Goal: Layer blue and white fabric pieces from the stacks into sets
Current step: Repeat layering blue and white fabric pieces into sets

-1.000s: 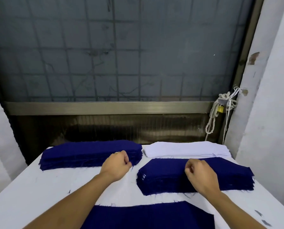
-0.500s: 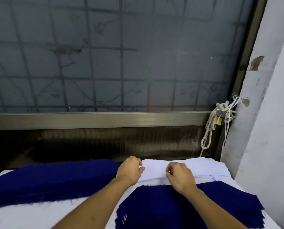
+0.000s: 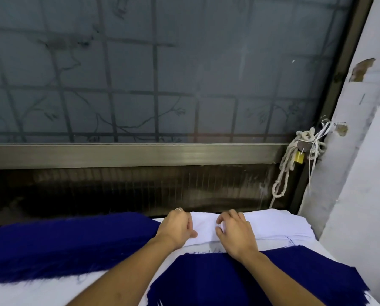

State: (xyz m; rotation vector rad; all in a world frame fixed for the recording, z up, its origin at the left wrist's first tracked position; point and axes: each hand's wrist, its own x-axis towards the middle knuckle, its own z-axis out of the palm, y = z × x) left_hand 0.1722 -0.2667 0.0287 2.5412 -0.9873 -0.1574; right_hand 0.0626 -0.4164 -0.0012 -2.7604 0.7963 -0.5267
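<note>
Three fabric stacks on the white surface (image 3: pixel 41 292) under a frosted window (image 3: pixel 140 74): left blue stack (image 3: pixel 63 244), near blue stack (image 3: pixel 250 279), and behind that, at the far edge, the white stack (image 3: pixel 273 226). Left hand (image 3: pixel 175 228) curled over the white stack's left end, gripping it, thumb on top. Right hand (image 3: pixel 235 233) just beside, bent fingertips on the top white piece; grip impossible to tell.

Window frame (image 3: pixel 140 154) close behind white stack (image 3: pixel 273 224)
</note>
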